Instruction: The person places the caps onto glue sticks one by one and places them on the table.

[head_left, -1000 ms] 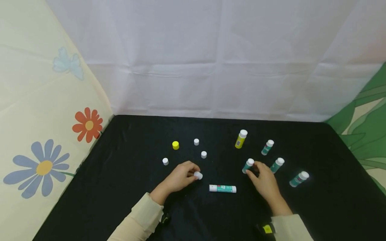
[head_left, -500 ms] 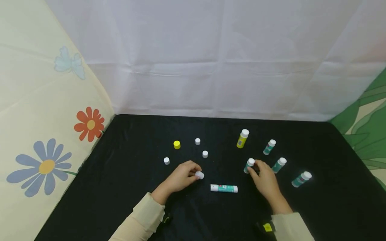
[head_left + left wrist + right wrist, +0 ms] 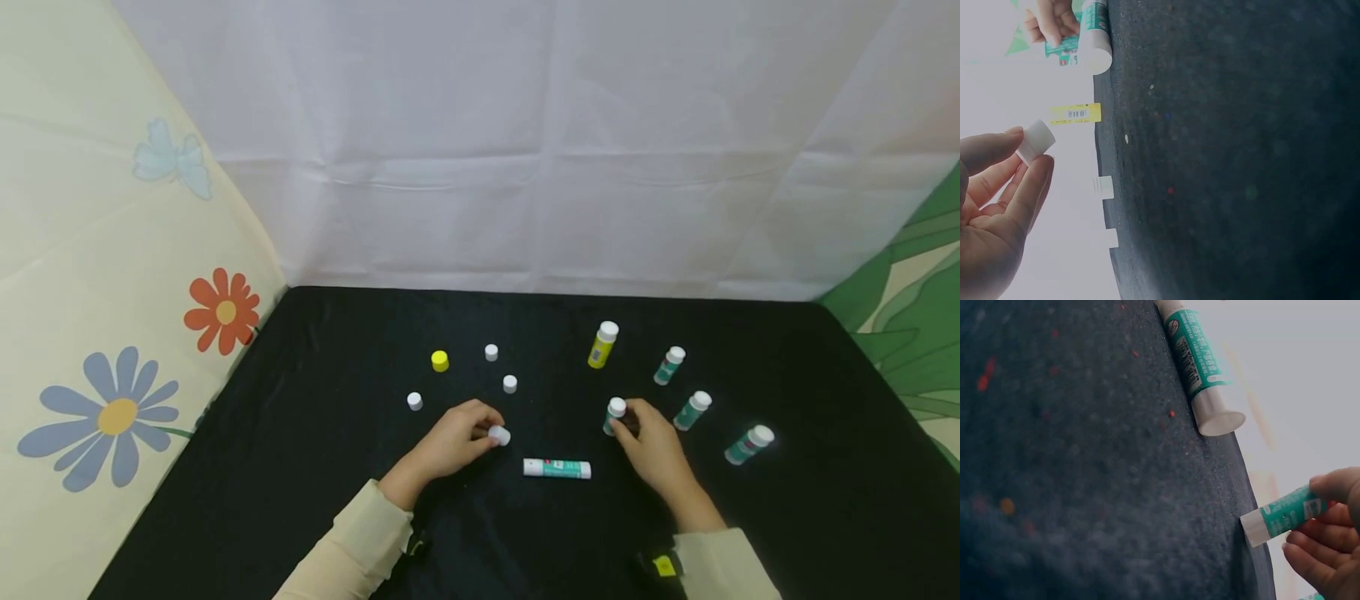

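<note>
My left hand (image 3: 452, 437) pinches a small white cap (image 3: 1036, 141) between thumb and fingertips, low over the black cloth. To the right, my right hand (image 3: 656, 446) holds a green-and-white glue stick (image 3: 1291, 512) upright, thumb on one side and fingers on the other. Its white base is right at the cloth in the right wrist view. Between the hands another glue stick (image 3: 557, 469) lies on its side. Beyond my left hand stand several loose caps: a yellow cap (image 3: 440, 361) and white ones, the nearest a white cap (image 3: 510, 384).
Upright behind my right hand is a yellow glue stick (image 3: 603, 346). Three green ones stand to the right, among them a far-right glue stick (image 3: 748, 446). Black cloth (image 3: 337, 350) covers the table, with a white sheet (image 3: 450, 208) hanging behind.
The glue stick in my right hand has shifted slightly left and nearer over the last half second. My left hand keeps its pinch on the cap, almost still.
</note>
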